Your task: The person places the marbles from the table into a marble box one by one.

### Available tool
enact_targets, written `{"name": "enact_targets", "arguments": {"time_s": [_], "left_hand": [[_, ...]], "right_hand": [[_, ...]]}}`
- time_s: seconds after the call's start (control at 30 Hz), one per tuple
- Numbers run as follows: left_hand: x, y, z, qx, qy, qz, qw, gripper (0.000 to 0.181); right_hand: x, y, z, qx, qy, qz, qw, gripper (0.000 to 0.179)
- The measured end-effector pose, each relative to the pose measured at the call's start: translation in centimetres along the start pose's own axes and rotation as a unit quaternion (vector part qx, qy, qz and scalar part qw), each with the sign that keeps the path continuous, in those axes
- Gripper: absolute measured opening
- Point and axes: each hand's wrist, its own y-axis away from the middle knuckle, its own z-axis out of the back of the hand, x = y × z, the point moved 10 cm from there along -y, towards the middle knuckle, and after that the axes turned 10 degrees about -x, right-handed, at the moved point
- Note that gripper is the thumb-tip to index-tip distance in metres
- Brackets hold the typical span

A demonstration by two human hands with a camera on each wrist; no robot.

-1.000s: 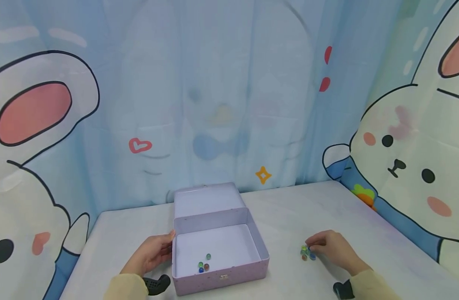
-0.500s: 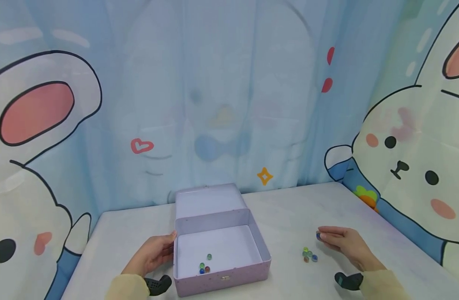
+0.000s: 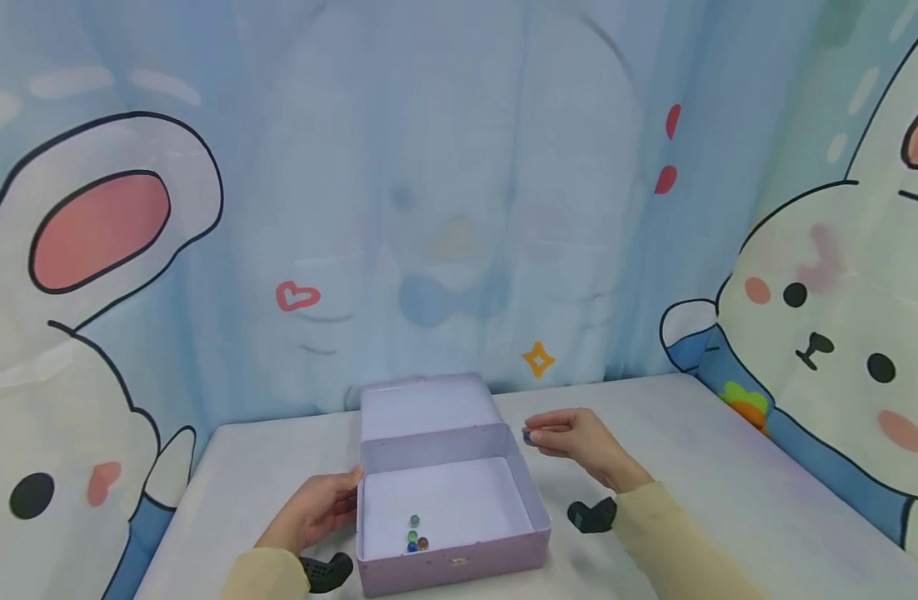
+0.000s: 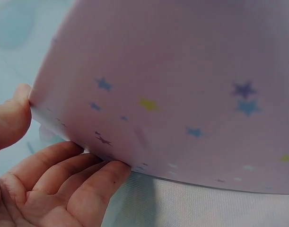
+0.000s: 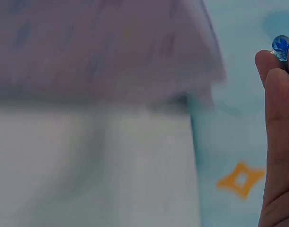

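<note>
A lilac box (image 3: 453,575) stands on the table with its lid (image 3: 429,404) folded back. Several glass marbles, green, blue and a brown one (image 3: 423,543), lie inside near its front left. My left hand (image 3: 316,510) holds the box's left side; in the left wrist view the thumb touches one corner and the fingertips meet the lower edge of the star-printed wall (image 4: 182,94). Just beyond the box's right wall, my right hand (image 3: 582,446) pinches a clear marble with a blue swirl (image 5: 281,47) between thumb and fingers, raised above the table.
The white-covered table (image 3: 654,417) reaches back to a blue curtain (image 3: 459,208) printed with rabbits. The loose marbles right of the box are hidden behind my right arm. A black wrist device (image 3: 592,515) sits at each sleeve.
My right hand has lifted a blue marble from the small group on the table and carried it left to the box's right side. My left hand stays at the box.
</note>
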Motion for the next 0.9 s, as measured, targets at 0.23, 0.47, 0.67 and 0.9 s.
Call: {"name": "enact_targets", "arguments": {"time_s": [0.23, 0.47, 0.67, 0.9], "left_hand": [[0.0, 0.0, -0.1, 0.005, 0.000, 0.000, 1.0000, 0.054], [0.0, -0.2, 0.3, -0.002, 0.004, 0.007, 1.0000, 0.054], [0.0, -0.3, 0.2, 0.003, -0.001, 0.010, 0.9999, 0.055], [-0.1, -0.2, 0.3, 0.003, -0.009, 0.009, 0.9999, 0.056]], "right_hand": [[5.7, -0.9, -7.3, 0.093, 0.119, 0.087, 0.9848, 0.019], [6.6, -1.2, -11.1, 0.109, 0.247, 0.087, 0.9590, 0.011], [6.0, -1.2, -12.3, 0.115, 0.264, 0.084, 0.9541, 0.010], [5.9, -0.8, -14.4, 0.139, 0.268, 0.089, 0.9491, 0.009]]}}
